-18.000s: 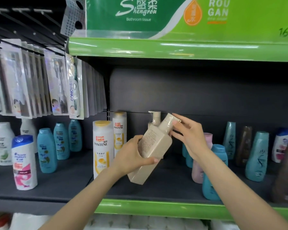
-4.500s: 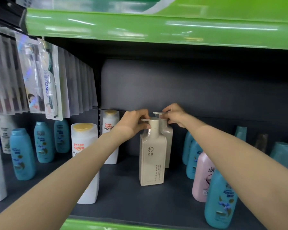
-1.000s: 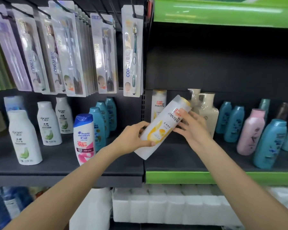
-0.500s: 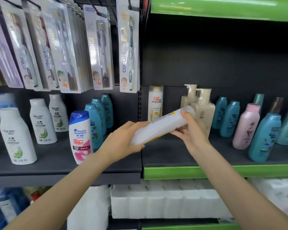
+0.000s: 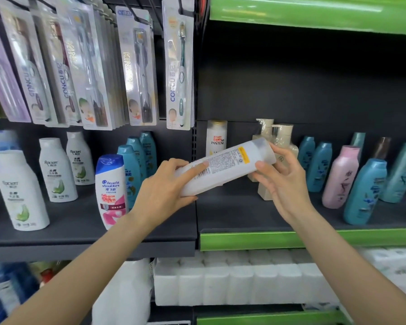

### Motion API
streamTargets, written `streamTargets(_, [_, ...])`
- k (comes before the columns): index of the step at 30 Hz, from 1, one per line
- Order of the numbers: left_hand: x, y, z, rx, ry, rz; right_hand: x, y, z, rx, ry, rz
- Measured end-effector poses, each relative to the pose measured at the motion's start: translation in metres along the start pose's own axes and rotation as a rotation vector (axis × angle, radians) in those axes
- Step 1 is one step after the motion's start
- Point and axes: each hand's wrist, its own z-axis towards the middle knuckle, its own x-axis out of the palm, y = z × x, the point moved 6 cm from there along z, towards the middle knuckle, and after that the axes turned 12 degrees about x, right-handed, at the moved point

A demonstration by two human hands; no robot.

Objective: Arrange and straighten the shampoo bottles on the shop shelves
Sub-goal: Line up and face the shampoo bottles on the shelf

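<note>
White Pantene btl held in mid-air in front of the shelf, lying nearly flat, cap end tilted up to the right, back label w/ barcode facing the camera. Left hand grasps its base end, fingers curled over the top, thumb under. Right hand grips the cap end, thumb on the front, fingers behind.

Relative to the held btl: a second Pantene btl stands upright just behind it at the shelf's back; two beige pump btls stand behind its cap end, partly hidden by the right hand. Teal btls and a pink btl stand further right. Head & Shoulders btl stands to its left, white Rocien btls beyond that. Toothbrush packs hang above left. White tissue rolls sit below.
</note>
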Motion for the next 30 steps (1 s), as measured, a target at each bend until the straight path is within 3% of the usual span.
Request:
streamTargets(7, [0.01,-0.001,-0.002,-0.03,0.046,-0.126,-0.002,-0.001,-0.004,0.001,0.036,0.002])
streamTargets(13, [0.028,0.004,0.001,-0.114,0.105,-0.512,0.005,0.003,-0.002,0.003,0.084,-0.038])
streamTargets(16, [0.037,-0.002,0.005,-0.149,0.164,-0.651,0.008,0.006,0.003,-0.02,0.006,-0.077])
streamTargets(21, [0.054,-0.011,0.023,-0.172,0.277,-0.643,0.014,0.011,0.014,-0.072,-0.107,-0.211])
streamTargets(30, [0.036,-0.03,0.066,-0.195,-0.082,-0.797,0.031,0.02,0.025,-0.26,-0.231,-0.53])
